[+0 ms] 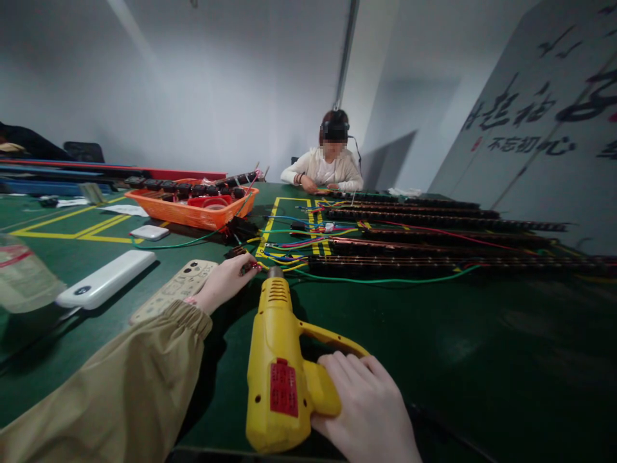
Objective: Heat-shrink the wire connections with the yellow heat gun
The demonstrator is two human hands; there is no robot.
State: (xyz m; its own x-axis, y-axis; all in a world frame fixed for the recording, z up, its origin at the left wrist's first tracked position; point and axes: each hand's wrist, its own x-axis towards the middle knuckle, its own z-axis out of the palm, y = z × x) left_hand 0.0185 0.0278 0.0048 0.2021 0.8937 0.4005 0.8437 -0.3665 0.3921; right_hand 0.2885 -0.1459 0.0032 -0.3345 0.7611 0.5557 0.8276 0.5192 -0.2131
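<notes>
My right hand [369, 402] is wrapped round the handle of a yellow heat gun [274, 360] with a red label. Its metal nozzle [276, 272] points away from me, close to the ends of several coloured wires [284, 258]. My left hand [229, 281] is closed at the wire ends just left of the nozzle, its fingertips on something small and reddish that I cannot make out. From those wires a long black strip [385, 263] with copper-coloured lines runs off to the right. A green wire [385, 279] lies along its near side.
More black strips [409, 215] lie behind. An orange basket [193, 215] holds black parts. On the left are a patterned phone case [166, 292], a white power bank [108, 280], a small white device [150, 232] and a clear container [24, 276]. Across the green table sits a person [325, 167].
</notes>
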